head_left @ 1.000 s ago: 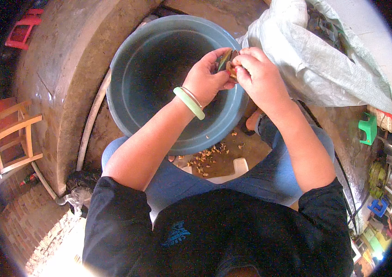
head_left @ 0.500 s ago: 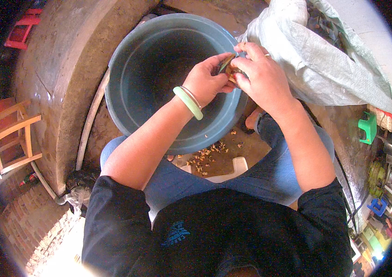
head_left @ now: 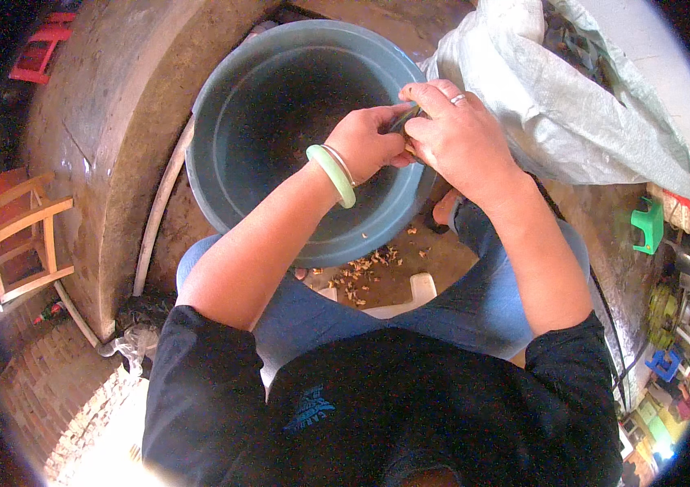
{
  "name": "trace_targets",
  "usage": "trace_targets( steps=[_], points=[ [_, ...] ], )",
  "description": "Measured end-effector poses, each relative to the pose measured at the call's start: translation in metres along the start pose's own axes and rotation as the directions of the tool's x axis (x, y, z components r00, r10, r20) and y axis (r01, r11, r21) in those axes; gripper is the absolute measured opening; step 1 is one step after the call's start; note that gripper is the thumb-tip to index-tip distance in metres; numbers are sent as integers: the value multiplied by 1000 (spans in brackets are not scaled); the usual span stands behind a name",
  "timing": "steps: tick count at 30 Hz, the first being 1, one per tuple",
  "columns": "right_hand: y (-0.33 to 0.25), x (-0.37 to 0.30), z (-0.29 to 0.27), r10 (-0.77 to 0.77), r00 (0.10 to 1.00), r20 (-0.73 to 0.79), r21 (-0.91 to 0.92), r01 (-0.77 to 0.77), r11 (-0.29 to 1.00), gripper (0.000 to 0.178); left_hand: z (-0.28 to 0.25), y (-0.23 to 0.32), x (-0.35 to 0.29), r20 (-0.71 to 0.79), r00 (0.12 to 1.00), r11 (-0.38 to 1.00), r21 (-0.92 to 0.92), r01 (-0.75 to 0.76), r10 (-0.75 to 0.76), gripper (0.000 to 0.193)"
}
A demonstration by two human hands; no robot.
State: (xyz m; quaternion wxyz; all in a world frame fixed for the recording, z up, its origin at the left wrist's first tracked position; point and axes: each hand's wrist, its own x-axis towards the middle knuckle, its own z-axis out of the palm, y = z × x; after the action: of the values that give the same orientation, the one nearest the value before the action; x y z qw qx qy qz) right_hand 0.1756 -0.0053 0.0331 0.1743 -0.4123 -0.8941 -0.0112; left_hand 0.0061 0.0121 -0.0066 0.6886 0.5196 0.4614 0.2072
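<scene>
A small dark-green, shell-like thing point(head_left: 398, 122) is pinched between my two hands above the right rim of a large blue-grey tub point(head_left: 201, 154). My left hand point(head_left: 365, 141), with a pale green bangle at its wrist, closes on its left side with thumb and fingers. From the right, my right hand point(head_left: 465, 134) grips the same thing with bent fingers; a ring shows on one of them. Fingers cover most of it, so its exact kind cannot be made out. The tub's inside is dark.
A white woven sack point(head_left: 507, 105) with dark contents point(head_left: 579, 50) leans at the right of the tub. Yellow-brown scraps point(head_left: 361, 274) lie on the floor between my legs. A pipe point(head_left: 162, 207) runs along the concrete ledge point(head_left: 130, 122); a wooden chair point(head_left: 28, 207) stands left, a green stool point(head_left: 648, 225) right.
My right hand has turned and its fingers have curled further over the held thing, hiding the yellow-brown part that showed before. My left hand has shifted slightly.
</scene>
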Motion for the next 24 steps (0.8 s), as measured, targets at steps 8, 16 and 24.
trace_targets(
  steps=[8,16,24],
  points=[
    [3,-1,7,101,990,-97,157,-85,984,10,-5,12,-9,338,940,670,-685,284,-53,37],
    [6,-2,5,255,960,-116,460,-175,870,9,-10,2,-6,329,934,786,-611,95,143,47],
    [9,-7,0,296,954,-53,567,-216,795,9,-10,4,-5,310,945,853,-515,77,101,49]
  ],
)
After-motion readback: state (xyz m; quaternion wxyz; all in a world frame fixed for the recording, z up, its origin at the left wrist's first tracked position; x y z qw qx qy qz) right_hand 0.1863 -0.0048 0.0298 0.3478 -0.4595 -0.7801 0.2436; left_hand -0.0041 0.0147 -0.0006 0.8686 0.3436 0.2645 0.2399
